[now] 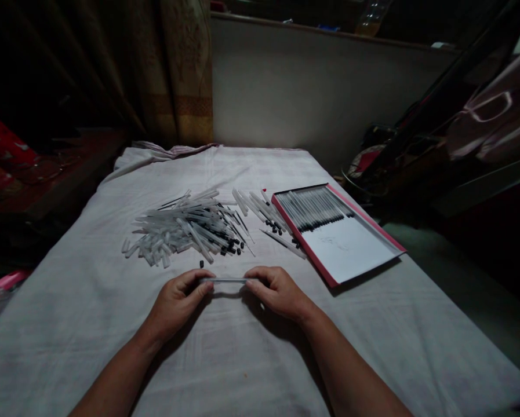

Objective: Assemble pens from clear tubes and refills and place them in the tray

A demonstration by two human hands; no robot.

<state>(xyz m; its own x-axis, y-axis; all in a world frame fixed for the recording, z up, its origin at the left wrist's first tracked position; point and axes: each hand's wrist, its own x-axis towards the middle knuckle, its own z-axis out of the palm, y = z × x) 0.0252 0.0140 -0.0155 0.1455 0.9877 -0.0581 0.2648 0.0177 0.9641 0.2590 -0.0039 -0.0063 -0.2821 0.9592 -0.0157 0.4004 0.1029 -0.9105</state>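
A thin pen (229, 280) lies level between my two hands, just over the cloth. My left hand (184, 295) pinches one end between thumb and fingers. The other end is pinched by my right hand (277, 292). Beyond them spreads a heap of translucent pen barrels, caps and dark refills (190, 223). One small black plug (202, 264) sits apart, close to my left fingers. To the right of the heap are more loose barrels (264, 208) and a refill with a barrel (283, 243).
A shallow box with red sides (364, 255) stands at the right, a row of pens (316, 207) filling its far part. Pale cloth (225, 370) covers the surface. A wall (294, 87) and a curtain (192, 75) are behind; a dark side table (68, 174) is at the left.
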